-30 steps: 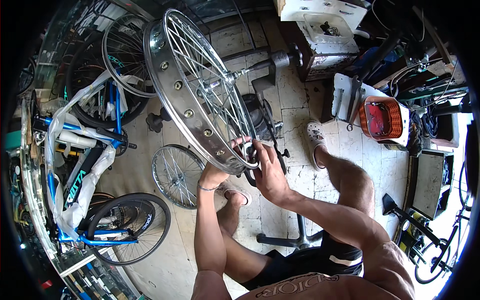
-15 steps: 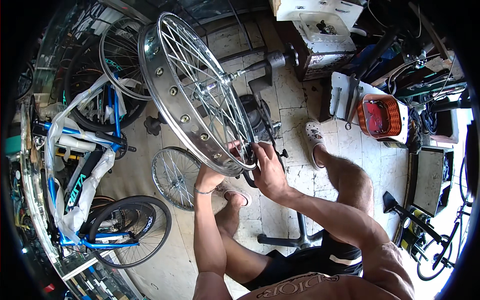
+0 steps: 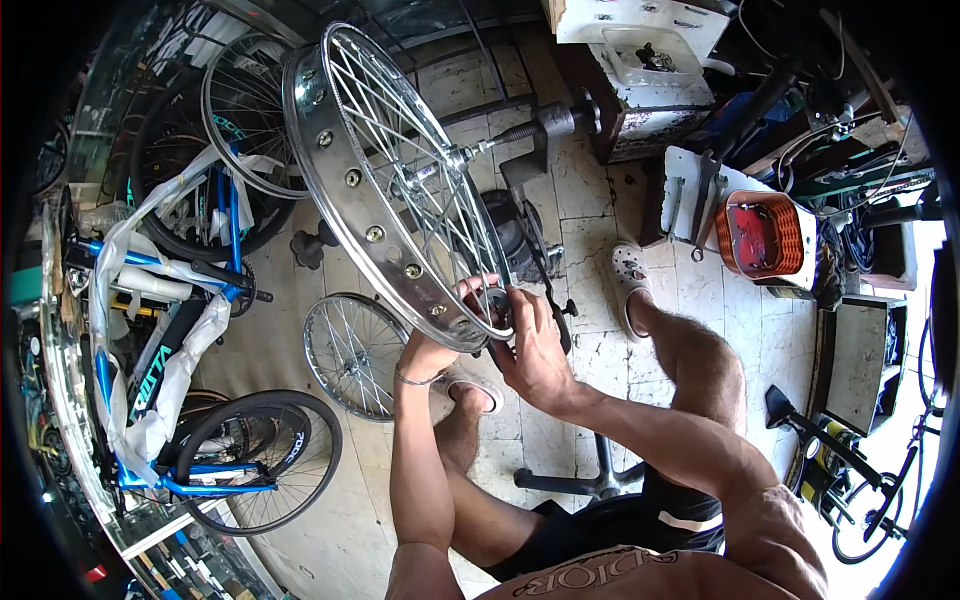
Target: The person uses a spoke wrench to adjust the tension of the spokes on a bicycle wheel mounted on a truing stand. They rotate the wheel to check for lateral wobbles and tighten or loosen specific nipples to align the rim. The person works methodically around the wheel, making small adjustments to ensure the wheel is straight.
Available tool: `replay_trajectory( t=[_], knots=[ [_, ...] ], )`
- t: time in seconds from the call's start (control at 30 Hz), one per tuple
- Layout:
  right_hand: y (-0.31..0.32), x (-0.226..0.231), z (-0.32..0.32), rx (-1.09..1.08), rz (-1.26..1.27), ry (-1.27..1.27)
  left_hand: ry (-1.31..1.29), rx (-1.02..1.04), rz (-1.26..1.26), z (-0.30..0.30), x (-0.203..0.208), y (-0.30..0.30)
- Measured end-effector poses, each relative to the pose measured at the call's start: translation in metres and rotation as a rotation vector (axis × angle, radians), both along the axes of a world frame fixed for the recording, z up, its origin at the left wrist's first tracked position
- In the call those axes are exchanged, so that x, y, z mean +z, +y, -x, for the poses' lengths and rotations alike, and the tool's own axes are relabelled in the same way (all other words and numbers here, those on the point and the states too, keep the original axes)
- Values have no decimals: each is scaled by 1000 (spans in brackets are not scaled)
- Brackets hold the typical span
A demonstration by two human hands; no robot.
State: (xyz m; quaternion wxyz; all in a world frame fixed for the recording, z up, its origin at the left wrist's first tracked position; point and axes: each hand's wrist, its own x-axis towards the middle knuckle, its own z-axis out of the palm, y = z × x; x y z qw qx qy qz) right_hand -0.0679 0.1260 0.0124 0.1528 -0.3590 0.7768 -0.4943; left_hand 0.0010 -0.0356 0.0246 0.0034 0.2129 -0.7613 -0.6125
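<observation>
A spoked bicycle wheel with a wide, shiny metal rim [image 3: 345, 205] is clamped upright in a dark wheel truing stand [image 3: 535, 150]. Through the far side of it, the thin spokes run to a silver hub [image 3: 425, 175]. My left hand [image 3: 432, 350] wraps round the rim's lower end, its fingertips showing among the spokes while the rim hides the rest. Against the same lower end, my right hand [image 3: 540, 350] is closed, thumb and fingers pinching a small dark round tool [image 3: 495, 299] at the spokes. Its exact kind is partly covered.
Another spoked wheel [image 3: 352, 355] is on the tiled floor below. Left stands a blue bicycle frame [image 3: 235, 215] in wrapping, with a black-tyred wheel [image 3: 262, 465]. To the right, wrenches [image 3: 708, 195] and an orange basket [image 3: 765, 235] rest on a white surface.
Both hands have shifted slightly, and the rim sits a little farther right in view. More of the small dark tool shows between my right fingers; both hands stay at the rim's lower end.
</observation>
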Motion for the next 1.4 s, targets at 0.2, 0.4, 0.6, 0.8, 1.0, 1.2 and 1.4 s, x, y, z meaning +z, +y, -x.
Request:
replay_trajectory(
  t=[0.2,0.4,0.6,0.8,1.0,1.2,1.4],
  knots=[
    [-2,-3,11,82,-103,-80,18,-6,-139,1,-9,1],
    [-3,2,7,-10,2,-103,-70,134,10,-14,-42,-8],
    [-2,-2,8,81,-114,-79,-13,148,-204,-23,-30,-14],
    [-2,3,11,57,-112,-134,27,214,-201,8,-1,9],
    [0,5,5,62,-26,-115,113,95,-125,-4,-11,0],
    [0,5,11,87,-96,-49,0,-18,-339,-8,-7,-6],
    [1,3,15,41,-73,-85,-13,-16,187,-7,-25,-7]
  ],
)
